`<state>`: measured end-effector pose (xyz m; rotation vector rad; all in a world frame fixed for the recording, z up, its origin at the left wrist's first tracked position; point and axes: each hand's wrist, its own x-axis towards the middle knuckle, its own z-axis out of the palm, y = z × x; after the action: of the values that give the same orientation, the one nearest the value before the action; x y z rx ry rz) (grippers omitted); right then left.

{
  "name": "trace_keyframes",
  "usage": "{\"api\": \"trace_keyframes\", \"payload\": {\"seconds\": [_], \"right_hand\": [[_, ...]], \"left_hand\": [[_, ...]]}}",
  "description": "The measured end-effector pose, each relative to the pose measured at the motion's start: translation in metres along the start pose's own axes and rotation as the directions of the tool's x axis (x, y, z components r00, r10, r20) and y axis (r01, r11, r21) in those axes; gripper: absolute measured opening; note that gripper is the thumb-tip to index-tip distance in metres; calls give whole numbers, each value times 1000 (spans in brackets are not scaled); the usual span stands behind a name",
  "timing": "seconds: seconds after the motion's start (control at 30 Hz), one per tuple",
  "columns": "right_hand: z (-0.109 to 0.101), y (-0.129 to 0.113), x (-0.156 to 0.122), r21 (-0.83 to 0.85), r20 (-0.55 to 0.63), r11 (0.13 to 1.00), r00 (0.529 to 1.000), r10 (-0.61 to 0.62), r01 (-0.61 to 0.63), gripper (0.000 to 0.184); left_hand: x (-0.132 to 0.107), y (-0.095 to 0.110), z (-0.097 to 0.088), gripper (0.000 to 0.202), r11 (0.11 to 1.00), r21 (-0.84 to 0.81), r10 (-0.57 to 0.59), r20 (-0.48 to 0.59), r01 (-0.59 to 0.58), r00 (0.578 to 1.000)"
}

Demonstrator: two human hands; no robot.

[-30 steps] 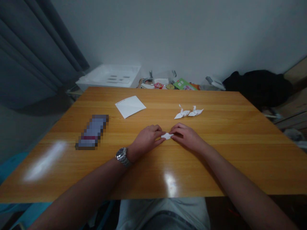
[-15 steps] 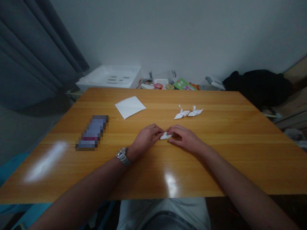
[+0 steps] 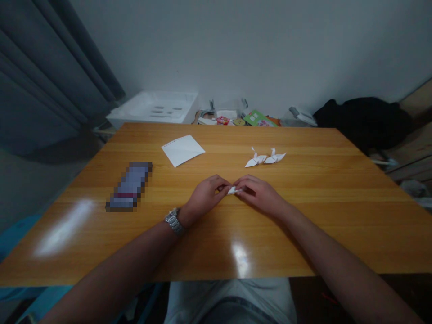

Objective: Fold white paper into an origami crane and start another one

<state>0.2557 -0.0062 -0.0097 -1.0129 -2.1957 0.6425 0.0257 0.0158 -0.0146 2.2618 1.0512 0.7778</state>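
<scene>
Folded paper [image 3: 232,191]: shows a slimmer white face than half a second ago, the right hand [image 3: 260,193] having shifted its fingers along it beside the left hand [image 3: 206,194]; the other things have stayed put.
Table [image 3: 340,193]: glossy wood, far edge at 12 o'clock, near edge at 6, the side edges spreading toward the person; the folded paper serves as the clock's centre.
Open room: broad stretch of wood at 3 o'clock, out to the right edge; another between the forearms at 6, down to the near edge.
Black cloth [image 3: 364,121]: heaped past the far right corner, at 2.
White tray [image 3: 162,100]: behind the far edge, at 11.
Left hand: fingers and thumb pinching the paper's 9 o'clock end; a metal watch [image 3: 174,221] circles the wrist.
Right hand: fingers curled onto the 3 o'clock end, gripping it.
Phone [image 3: 130,186]: pixelated, lying at 9, well apart from the left hand.
Sheet [image 3: 183,150]: flat at 10 to 11, with a row of holes along one edge, short of the far edge.
Paper cranes [image 3: 276,157]: two, side by side at 1 to 2, beyond the right hand.
Folded paper's place: between both sets of fingertips, partly hidden by them.
</scene>
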Motion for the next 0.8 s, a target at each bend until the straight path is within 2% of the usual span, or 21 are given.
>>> {"api": "trace_keyframes", "payload": {"seconds": [0.1,0.27,0.63,0.8], "right_hand": [[1,3,-1,-24,-8,998,998,58,-58,9],[3,6,0,-76,-32,991,994,104,-106,8],[6,9,3,-183,-31,983,1000,2,-7,6],[4,14,1,-242,42,968,998,-51,60,12]], "left_hand": [[1,1,-1,23,999,28,28,-9,-28,1000],[1,0,-2,18,990,74,118,27,-120,993],[3,-1,0,12,948,262,155,116,-181,981],[4,3,-4,17,902,363,180,169,-231,969]]}}
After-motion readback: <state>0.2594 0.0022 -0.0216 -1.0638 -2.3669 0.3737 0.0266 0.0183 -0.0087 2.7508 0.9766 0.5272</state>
